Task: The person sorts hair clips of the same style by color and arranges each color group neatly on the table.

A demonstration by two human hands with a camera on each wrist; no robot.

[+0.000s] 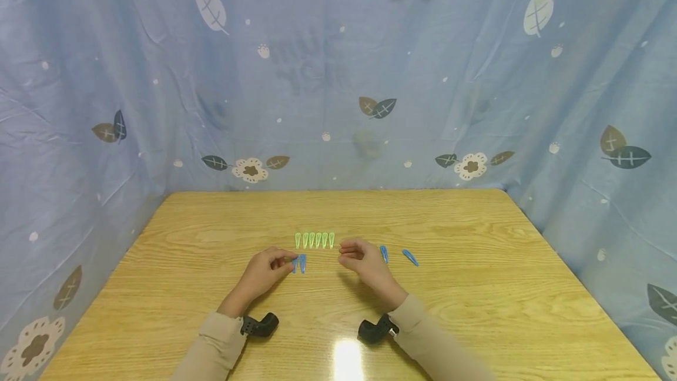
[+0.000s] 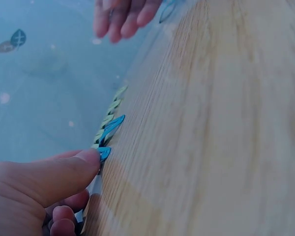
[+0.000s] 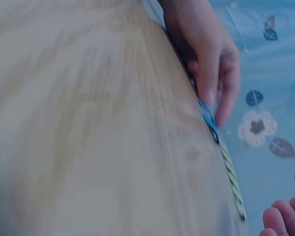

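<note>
My left hand [image 1: 266, 270] pinches a blue snap hair clip [image 1: 294, 266] at the table, thumb and fingertips over its upper part. Just to the right lies a second blue hair clip [image 1: 303, 263], apart from the fingers. Behind these two is a row of several pale green hair clips [image 1: 318, 240], set side by side. My right hand [image 1: 368, 261] hovers right of the row with loosely bent fingers and holds nothing. Beyond it lie a blue hair clip [image 1: 384, 253], partly behind the hand, and another blue hair clip [image 1: 410, 257], slanted.
The clips lie on a wood-grain table [image 1: 476, 310]. A blue patterned curtain [image 1: 328, 75] hangs behind the table and along both sides. Each wrist wears a black camera mount, the left mount [image 1: 260, 326] and the right mount [image 1: 375, 330].
</note>
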